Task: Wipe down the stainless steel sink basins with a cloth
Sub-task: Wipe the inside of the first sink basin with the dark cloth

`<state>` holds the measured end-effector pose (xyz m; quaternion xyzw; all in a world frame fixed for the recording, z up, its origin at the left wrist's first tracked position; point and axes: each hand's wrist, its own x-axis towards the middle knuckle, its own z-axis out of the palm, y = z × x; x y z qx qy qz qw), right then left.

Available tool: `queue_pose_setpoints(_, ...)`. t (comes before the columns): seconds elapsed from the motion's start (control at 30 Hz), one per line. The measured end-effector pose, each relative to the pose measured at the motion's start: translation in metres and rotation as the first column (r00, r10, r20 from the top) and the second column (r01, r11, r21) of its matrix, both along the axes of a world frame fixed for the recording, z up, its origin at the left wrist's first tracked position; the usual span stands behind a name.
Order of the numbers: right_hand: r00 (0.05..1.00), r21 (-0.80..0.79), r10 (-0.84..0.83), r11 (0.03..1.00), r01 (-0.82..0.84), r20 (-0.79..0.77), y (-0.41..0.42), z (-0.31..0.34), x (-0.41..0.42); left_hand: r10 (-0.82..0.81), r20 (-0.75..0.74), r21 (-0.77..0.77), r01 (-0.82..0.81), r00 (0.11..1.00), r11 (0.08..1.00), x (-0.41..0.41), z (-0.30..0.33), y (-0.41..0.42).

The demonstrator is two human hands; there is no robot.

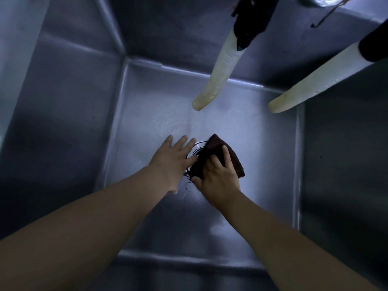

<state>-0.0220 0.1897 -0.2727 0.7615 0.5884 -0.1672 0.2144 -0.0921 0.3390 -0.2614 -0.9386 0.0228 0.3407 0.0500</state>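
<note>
I look straight down into a deep stainless steel sink basin [147, 114] with a wet, shiny floor. A dark brown cloth [228, 154] lies on the basin floor over the round drain [194, 149], with loose threads trailing at its near edge. My right hand [218, 175] presses on the cloth, its fingers curled over the fabric and its thumb at the near edge. My left hand [174, 158] is flat beside it, fingers spread and straight, fingertips at the drain's left rim.
Two pale ribbed hoses hang into the basin from above, one at the centre [218, 70] and one at the right [310, 80], each with a dark upper end. Steep steel walls [63, 101] enclose all sides. A thin wire hook [327, 13] shows at the top right.
</note>
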Motion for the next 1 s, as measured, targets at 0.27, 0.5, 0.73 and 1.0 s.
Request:
queue_pose_setpoints(0.27,0.939,0.198,-0.280,0.927,0.318,-0.199,0.004,-0.012,-0.004,0.091,0.033,-0.087,-0.088,0.995,0.992,-0.003,-0.003,0.000)
queue_pose_setpoints(0.5,0.901,0.238,-0.280,0.899,0.367,-0.331,-0.003,-0.015,-0.005,0.137,0.030,-0.106,-0.133,0.990,0.985,-0.001,-0.004,-0.002)
queue_pose_setpoints(0.73,0.934,0.171,-0.303,0.926,0.335,-0.191,0.003,-0.021,-0.009,0.170,-0.009,-0.118,-0.170,0.985,0.978,0.002,0.003,-0.004)
queue_pose_setpoints(1.0,0.985,0.170,-0.168,0.970,0.172,-0.038,0.002,-0.014,-0.009,0.160,-0.028,-0.071,-0.162,0.987,0.984,0.004,0.004,-0.008)
